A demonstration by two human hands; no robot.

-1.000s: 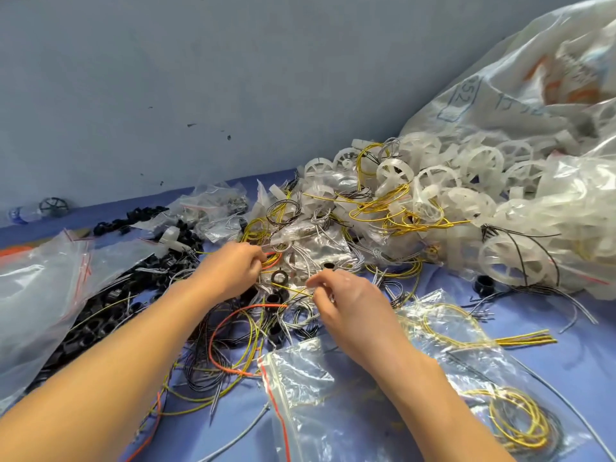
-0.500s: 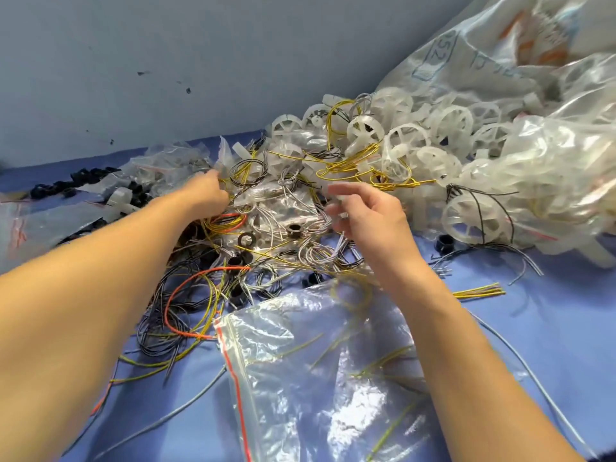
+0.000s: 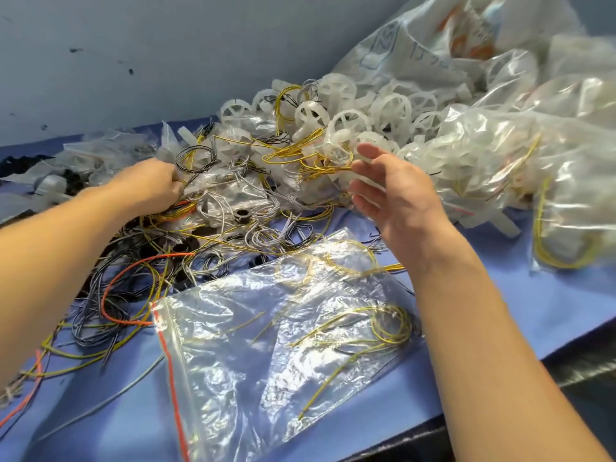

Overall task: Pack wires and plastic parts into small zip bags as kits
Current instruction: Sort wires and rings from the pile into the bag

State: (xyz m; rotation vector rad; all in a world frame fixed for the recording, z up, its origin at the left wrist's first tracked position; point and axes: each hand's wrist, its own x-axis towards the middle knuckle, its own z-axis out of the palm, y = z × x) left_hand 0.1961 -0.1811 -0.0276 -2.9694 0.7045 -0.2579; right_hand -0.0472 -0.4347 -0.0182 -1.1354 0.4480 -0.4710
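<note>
**Both hands over the parts pile**

My left hand [image 3: 146, 188] is reaching into the wire tangle [image 3: 213, 241] on the left side of the bench [image 3: 550, 301], fingers curled under (what they are pinching, I cannot tell). My right hand [image 3: 396, 198] is hovering with fingers spread wide, holding nothing, just in front of the white plastic wheels [image 3: 350, 125] heaped toward the back edge. The zip bag [image 3: 283, 335], with yellow wires [image 3: 390, 325] inside, is lying flat by the front edge.

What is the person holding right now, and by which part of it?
The right grip is open and holds nothing. The left grip curls its fingers into the wire pile; what exactly it holds cannot be told.
</note>
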